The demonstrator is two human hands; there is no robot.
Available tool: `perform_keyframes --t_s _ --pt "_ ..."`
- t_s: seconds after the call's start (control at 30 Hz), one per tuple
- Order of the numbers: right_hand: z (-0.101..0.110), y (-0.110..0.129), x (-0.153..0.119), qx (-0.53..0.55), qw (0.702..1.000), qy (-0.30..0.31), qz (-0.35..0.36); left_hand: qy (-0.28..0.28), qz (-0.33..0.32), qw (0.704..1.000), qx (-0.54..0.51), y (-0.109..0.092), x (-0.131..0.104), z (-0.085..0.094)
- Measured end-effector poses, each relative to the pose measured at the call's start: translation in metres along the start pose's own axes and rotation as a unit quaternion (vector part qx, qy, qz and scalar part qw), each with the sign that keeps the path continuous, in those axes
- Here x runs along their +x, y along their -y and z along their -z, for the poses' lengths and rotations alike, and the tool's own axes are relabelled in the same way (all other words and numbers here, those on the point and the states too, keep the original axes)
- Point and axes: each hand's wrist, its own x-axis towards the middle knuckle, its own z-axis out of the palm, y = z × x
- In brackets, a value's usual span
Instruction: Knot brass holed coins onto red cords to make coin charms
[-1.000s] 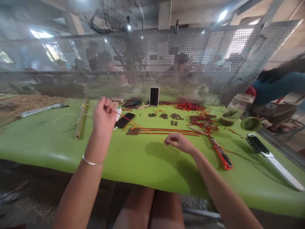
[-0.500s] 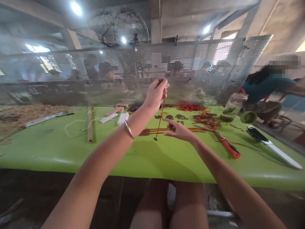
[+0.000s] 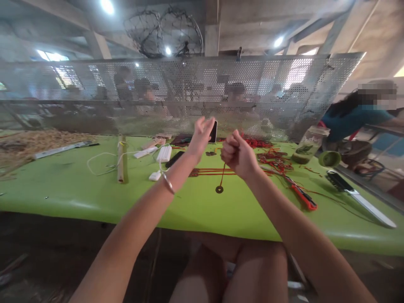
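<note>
My right hand is closed in a fist around a red cord. From the cord's lower end hangs a round coin with a hole in its middle, low over the green table. To the left, my left hand is raised with its fingers apart and holds nothing; its fingertips are slightly blurred. Behind the coin, several red cords lie side by side, their left ends close to my left forearm. A few coins rest between the hands; my right hand hides what lies behind it.
Red cord scraps, a red utility knife, a brush and a glass jar are on the right. Leftward are a bamboo tube and a white power strip. A perforated metal screen stands behind the table.
The cord with the coin has passed from my left hand to my right, which has closed and risen. My left hand has opened and moved slightly left and down.
</note>
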Motion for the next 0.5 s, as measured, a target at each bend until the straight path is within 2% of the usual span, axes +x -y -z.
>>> perform_keyframes --t_s 0.1,0.17,0.23,0.33,0.5 --pt "0.007 0.02 0.004 0.085 0.994 -0.059 0.017 0.052 0.042 0.998 0.005 0.041 -0.045 0.014" --pt "0.011 0.028 0.005 0.104 0.99 -0.091 0.027 0.129 0.06 0.99 -0.004 0.063 -0.072 0.012" --pt "0.014 0.032 0.005 0.111 0.987 -0.113 0.031 0.194 0.064 0.979 -0.017 0.076 -0.087 0.003" --pt "0.017 0.033 0.007 0.111 0.984 -0.136 0.035 0.234 0.038 0.971 0.002 0.081 -0.088 -0.014" --pt "0.022 0.03 0.01 0.094 0.98 -0.167 0.047 0.237 -0.016 0.968 0.086 0.075 -0.075 -0.029"
